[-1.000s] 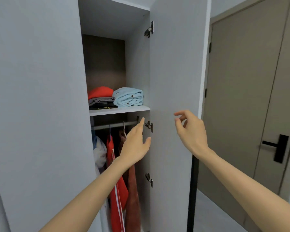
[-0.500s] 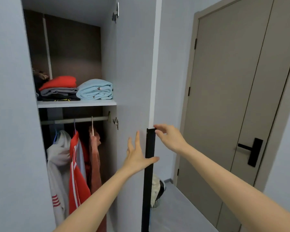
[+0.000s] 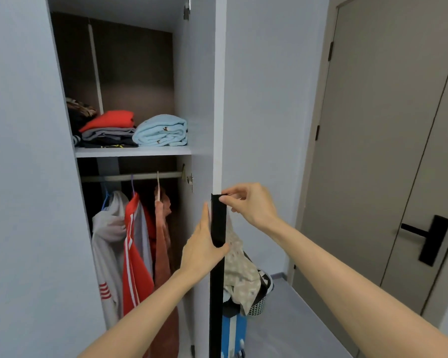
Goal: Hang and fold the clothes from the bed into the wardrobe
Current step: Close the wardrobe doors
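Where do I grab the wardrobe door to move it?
Grip the black handle strip along the wardrobe door's free edge, from the front. It is narrow and upright, so your fingers fit round it; left hand and right hand hold it.

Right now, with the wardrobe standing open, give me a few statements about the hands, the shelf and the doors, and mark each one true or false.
1. The left hand and the right hand both hold the black handle strip on the edge of the wardrobe door. True.
2. On the shelf, the light blue folded bundle lies left of the red folded garment. False: it lies to its right.
3. Garments hang from the rail below the shelf. True.
4. The room door stands open. False: it is shut.
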